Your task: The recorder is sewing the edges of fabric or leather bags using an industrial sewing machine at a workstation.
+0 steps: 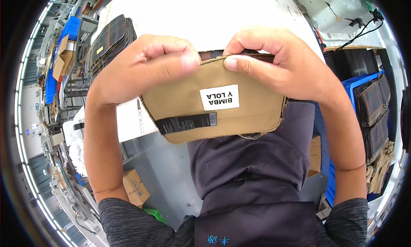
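Observation:
A tan fabric bag lining piece [252, 105] hangs in front of me, its far edge raised. It bears a white sewn-on label [219, 97] and, lower down at the left, a black printed tag [182, 123]. Dark fabric shows behind its top edge. My left hand [150, 65] is closed at the left part of that edge, thumb on the tan side and slightly blurred. Close beside it, my right hand [274, 62] pinches the same edge between thumb and curled fingers. The fingertips behind the fabric are hidden.
A white table [180, 15] lies beyond my hands. Stacked plaid fabric pieces [112, 39] sit at its left. At right, a blue bin [349, 86] holds more plaid pieces [372, 101]. Black cables [364, 30] are at the far right. A cardboard box [136, 187] stands on the floor.

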`<state>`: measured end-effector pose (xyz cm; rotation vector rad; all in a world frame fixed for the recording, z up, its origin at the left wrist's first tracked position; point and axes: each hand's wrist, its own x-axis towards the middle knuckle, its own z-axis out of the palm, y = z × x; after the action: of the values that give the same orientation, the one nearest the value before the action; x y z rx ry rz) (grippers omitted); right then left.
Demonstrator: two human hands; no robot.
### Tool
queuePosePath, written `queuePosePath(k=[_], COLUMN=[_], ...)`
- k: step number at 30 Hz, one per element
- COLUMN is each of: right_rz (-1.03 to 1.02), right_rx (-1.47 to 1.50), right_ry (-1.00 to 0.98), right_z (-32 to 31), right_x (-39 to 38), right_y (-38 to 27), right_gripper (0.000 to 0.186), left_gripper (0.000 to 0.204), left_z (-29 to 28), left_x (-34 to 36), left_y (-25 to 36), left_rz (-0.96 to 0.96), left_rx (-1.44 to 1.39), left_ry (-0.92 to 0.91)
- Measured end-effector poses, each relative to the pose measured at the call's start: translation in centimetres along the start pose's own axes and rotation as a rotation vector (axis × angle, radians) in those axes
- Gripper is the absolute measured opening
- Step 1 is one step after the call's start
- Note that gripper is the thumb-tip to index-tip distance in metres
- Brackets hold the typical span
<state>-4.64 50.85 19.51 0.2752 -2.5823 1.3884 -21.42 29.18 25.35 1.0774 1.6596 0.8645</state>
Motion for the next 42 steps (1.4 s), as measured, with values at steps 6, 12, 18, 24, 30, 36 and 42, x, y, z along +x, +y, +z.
queuePosePath(k=[6, 12, 18, 24, 30, 36, 42], right_rz=[0.114, 0.233, 0.173, 0.148, 0.152, 0.124, 0.113], right_rx=[0.129, 0.158, 0.121, 0.094, 0.083, 0.047, 0.016], right_ry=[0.177, 0.178, 0.207, 0.221, 0.217, 0.229, 0.214], right_z=[1.9, 2.4, 3.0, 3.5, 3.8, 4.2, 4.4], right_x=[-1.0, -1.8, -2.3, -2.9, -3.0, -3.3, -3.4], right_y=[-0.2, -0.5, -1.0, -1.2, -1.3, -1.2, -1.4], right_gripper=[0.018, 0.016, 0.016, 0.016, 0.016, 0.015, 0.016], left_gripper=[0.015, 0.016, 0.020, 0.022, 0.019, 0.019, 0.018], left_z=[1.5, 2.8, 2.2, 2.9, 3.3, 3.8, 4.2], left_x=[0.6, 0.4, 0.0, 0.0, -0.1, -0.4, -0.7], left_y=[-0.1, -0.4, -1.6, -2.0, -2.0, -1.9, -2.4], left_rz=[0.016, 0.091, 0.134, 0.083, 0.102, 0.157, 0.139], left_rx=[0.335, 0.383, 0.327, 0.217, 0.303, 0.436, 0.364], left_ry=[0.196, 0.329, 0.191, 0.143, 0.170, 0.180, 0.188])
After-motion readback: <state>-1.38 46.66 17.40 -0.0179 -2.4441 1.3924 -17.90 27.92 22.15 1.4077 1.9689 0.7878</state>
